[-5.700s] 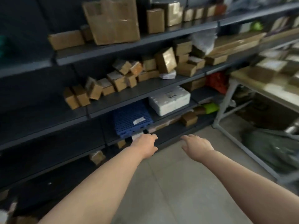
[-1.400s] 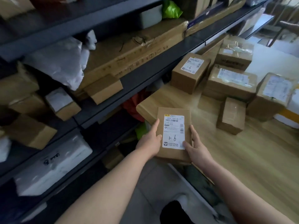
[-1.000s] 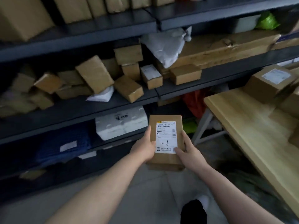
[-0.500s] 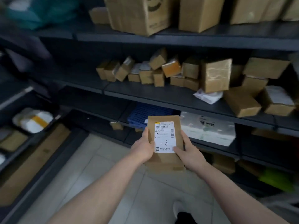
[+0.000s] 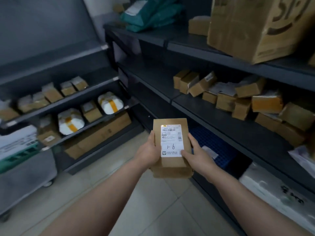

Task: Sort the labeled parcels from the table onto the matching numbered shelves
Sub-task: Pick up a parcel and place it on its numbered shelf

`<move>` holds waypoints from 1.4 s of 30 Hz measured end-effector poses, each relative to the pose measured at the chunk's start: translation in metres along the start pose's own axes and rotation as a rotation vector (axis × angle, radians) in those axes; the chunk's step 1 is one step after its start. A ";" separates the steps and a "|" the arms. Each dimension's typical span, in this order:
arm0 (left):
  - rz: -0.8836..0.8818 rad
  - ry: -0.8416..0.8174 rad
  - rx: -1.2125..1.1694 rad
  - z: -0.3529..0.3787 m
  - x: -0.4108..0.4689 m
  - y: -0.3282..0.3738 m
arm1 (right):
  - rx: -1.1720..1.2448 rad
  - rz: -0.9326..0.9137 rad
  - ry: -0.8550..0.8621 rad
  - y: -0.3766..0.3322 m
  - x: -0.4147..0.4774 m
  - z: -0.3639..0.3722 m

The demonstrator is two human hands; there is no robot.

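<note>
At the far left, a grey cart (image 5: 25, 169) is standing on the tiled floor beside a dark shelf unit (image 5: 68, 99). Its tiers are carrying small cardboard boxes and two white parcels (image 5: 110, 103) bound with orange tape, and a long flat carton (image 5: 98, 135) is lying on the lowest tier.

In the middle, the left hand (image 5: 148, 150) is gripping the left edge of the brown parcel (image 5: 172, 167), thumb lying along that edge. The parcel is being held flat in the air above the floor, in front of the shelves. Its white label (image 5: 172, 141) is facing up, showing a handwritten mark ending in 6. The right hand (image 5: 197, 155) is grasping the parcel's right edge, thumb pressing on the label's lower corner.

Just behind that hand, a blue crate (image 5: 211, 142) is sitting on a low shelf. Further right, a heap of small boxes (image 5: 238, 99) is crowding the middle shelf (image 5: 221, 116), and a large carton (image 5: 255, 26) is standing on the shelf above.
</note>
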State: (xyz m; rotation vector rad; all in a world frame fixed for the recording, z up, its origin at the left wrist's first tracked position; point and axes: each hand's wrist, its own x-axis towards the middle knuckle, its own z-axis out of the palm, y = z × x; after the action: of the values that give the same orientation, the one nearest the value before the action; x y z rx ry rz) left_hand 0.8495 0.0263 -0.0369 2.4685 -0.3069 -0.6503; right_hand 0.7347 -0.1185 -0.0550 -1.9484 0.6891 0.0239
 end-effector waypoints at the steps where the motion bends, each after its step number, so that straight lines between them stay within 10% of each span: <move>1: -0.029 0.029 -0.013 -0.008 0.002 -0.005 | -0.020 -0.023 -0.030 -0.008 0.009 0.006; 42: -0.261 0.866 -0.045 -0.586 0.245 -0.311 | -0.079 -0.743 -0.443 -0.570 0.348 0.461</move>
State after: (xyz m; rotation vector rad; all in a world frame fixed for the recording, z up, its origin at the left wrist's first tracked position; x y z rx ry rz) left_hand 1.3827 0.4662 0.1150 2.5031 0.3625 0.3444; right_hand 1.4234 0.2859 0.0871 -2.0698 -0.3431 0.0235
